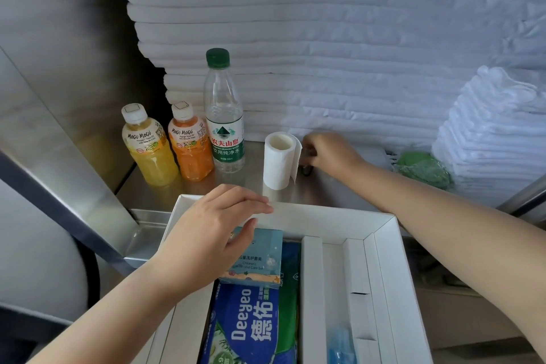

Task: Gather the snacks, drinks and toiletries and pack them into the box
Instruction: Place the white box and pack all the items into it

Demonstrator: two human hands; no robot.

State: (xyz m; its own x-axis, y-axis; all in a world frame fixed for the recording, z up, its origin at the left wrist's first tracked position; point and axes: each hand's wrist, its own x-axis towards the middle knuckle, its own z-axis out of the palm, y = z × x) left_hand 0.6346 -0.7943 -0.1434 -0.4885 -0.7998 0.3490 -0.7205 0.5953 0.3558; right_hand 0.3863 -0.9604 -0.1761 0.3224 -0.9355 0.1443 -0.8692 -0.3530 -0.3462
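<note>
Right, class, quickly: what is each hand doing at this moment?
Left hand: open, fingers straight, over the light-blue carton.
Right hand: fingers curled beside the paper roll; a grip cannot be told.

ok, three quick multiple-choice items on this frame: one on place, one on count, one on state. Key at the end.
1. Where on the shelf is the paper roll?
A. at the far left end
B. just right of the water bottle
C. lying flat at the front edge

2. How many bottles stand on the shelf?
A. one
B. two
C. three

3. What is the right hand doing?
A. its fingers curl on a small dark thing beside the roll
B. it lies flat, palm up
C. it is raised well above the shelf, holding nothing

Key:
1 B, the roll stands upright next to the water bottle.
2 C, yellow juice, orange juice and the water bottle stand in a row.
3 A, the hand is down on the shelf with curled fingers at the dark thing.
</note>
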